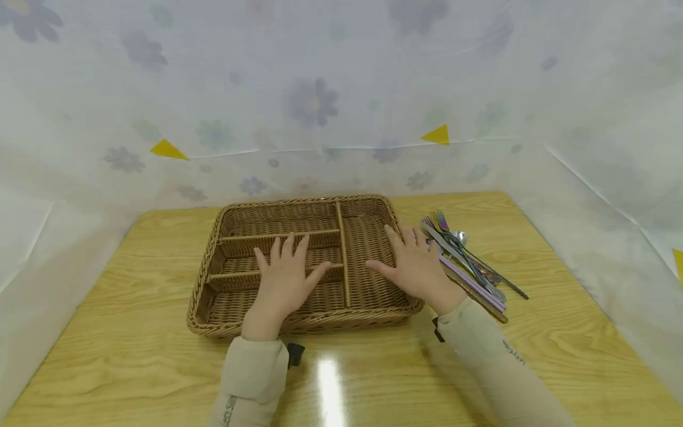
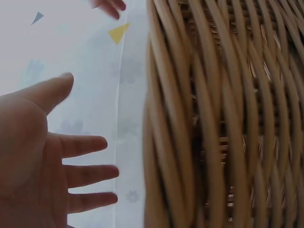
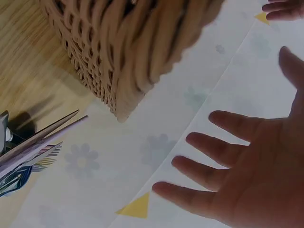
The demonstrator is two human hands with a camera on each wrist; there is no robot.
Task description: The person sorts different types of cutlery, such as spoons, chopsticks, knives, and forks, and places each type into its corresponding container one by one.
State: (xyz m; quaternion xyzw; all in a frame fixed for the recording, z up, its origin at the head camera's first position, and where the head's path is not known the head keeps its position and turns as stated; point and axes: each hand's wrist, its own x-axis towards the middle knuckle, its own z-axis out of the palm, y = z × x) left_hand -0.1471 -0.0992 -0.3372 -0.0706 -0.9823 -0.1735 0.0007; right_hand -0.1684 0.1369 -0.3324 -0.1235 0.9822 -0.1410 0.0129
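A brown wicker basket (image 1: 299, 318) with dividers sits on the table, one long compartment on its right and three stacked ones on its left. Over the left compartments my left hand (image 1: 285, 281) hovers, fingers spread, holding nothing. My right hand (image 1: 421, 267) is spread above the basket's right rim, also holding nothing. In both wrist views the left palm (image 2: 23, 156) and the right palm (image 3: 266, 175) show fingers straight and apart, above the wicker wall. Just right of the right hand lies a loose pile of cutlery (image 1: 469, 261), with forks, knives and a spoon among it.
The wooden table (image 1: 133, 356) carries the basket and cutlery. A pale floral curtain (image 1: 315, 59) encloses the back and sides, with yellow triangles (image 1: 436, 135) stuck on it. Beside each sleeve cuff shows a black wrist mount (image 1: 296, 354). Light glares off the table in front.
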